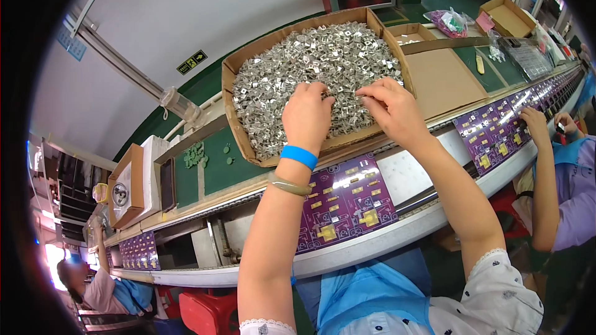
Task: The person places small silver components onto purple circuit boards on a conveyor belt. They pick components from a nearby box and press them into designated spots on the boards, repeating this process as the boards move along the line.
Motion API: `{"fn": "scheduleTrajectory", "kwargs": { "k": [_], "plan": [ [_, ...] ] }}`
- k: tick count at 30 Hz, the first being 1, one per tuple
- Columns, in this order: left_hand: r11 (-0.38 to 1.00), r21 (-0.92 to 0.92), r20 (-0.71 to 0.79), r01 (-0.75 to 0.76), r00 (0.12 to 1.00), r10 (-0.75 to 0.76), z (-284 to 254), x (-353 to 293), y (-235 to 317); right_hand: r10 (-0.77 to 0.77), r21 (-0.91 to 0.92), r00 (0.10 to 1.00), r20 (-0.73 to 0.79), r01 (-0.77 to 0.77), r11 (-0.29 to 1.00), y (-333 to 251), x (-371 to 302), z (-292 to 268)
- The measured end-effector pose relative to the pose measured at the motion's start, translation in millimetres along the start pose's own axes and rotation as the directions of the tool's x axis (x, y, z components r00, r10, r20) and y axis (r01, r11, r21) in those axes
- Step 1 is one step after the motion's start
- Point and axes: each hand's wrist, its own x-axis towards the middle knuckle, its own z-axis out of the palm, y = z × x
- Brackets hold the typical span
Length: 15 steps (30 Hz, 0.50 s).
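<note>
A large cardboard box [231, 102] full of small silvery metal brackets [323, 46] stands in front of me, beyond the conveyor. My left hand [308, 115], with a blue wristband and a bangle above it, is over the box, its fingertips pinched on a small metal bracket. To its right, my right hand [392, 110] pinches another small metal bracket between thumb and fingers. Both pieces are mostly covered by the fingers. Below my hands, a purple circuit board panel [344, 201] with yellowish pads lies on the conveyor, partly behind my left forearm.
The conveyor rail [347, 245] runs across in front of me. More purple panels [496, 130] lie at right, where a co-worker's hands [537, 125] work. Green round parts [196, 155] lie at left. A flat cardboard sheet [444, 80] and a yellow-handled tool [480, 64] are right of the box.
</note>
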Motion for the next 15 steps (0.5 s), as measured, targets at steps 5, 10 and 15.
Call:
{"fn": "scheduleTrajectory", "kwargs": {
  "k": [5, 10, 15],
  "plan": [
    [0.797, -0.577, 0.174, 0.178, 0.980, -0.093, -20, -16, 23, -0.010, 0.155, 0.999, -0.049, 0.017, 0.988, -7, -8, 5],
    [0.355, -0.792, 0.472, 0.497, 0.867, -0.162, -43, -36, 32, -0.010, 0.290, 0.999, -0.049, 0.024, 0.957, -26, -20, 4],
    [0.339, -0.747, 0.525, 0.572, 0.820, -0.228, -69, -73, 20, 0.054, 0.255, 0.962, 0.268, -0.125, 0.959, -34, -43, -21]
  ]
}}
